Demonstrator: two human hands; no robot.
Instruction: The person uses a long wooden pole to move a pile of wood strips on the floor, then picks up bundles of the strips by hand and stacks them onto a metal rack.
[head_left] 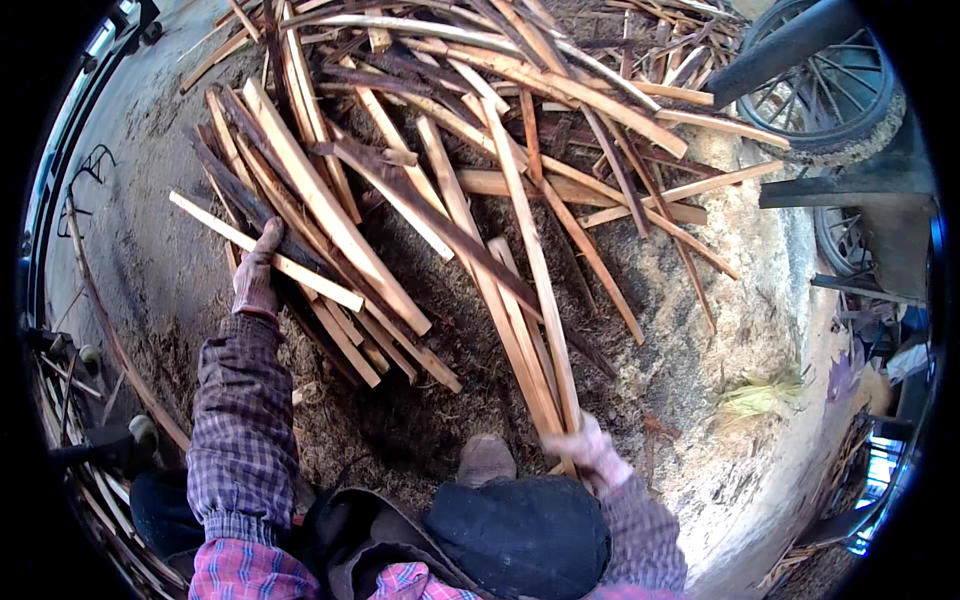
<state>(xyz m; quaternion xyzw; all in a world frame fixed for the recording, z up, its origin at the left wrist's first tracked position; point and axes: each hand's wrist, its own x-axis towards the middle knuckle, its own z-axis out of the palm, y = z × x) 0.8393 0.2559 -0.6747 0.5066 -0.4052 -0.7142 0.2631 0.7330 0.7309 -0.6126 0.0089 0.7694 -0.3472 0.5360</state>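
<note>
My left hand (258,276), in a pale knit glove with the finger ends showing, is closed at the left edge of a bundle of wood strips (325,215). Its fingers grip dark, bark-edged strips, and one short pale strip (268,252) lies slantwise across the bundle beside the thumb. At lower right my right hand (590,455), gloved and slightly blurred, is closed round the near ends of a few long pale wood strips (520,335). Their far ends reach up into the loose pile (570,90). The fingers' undersides are hidden on both hands.
Bark crumbs and sawdust cover the ground (700,400). A spoked wheel (820,85) with a dark beam stands at upper right. A long bent strip (120,340) lies at left. My shoe (487,460) and dark-clad knee (520,535) are close in front.
</note>
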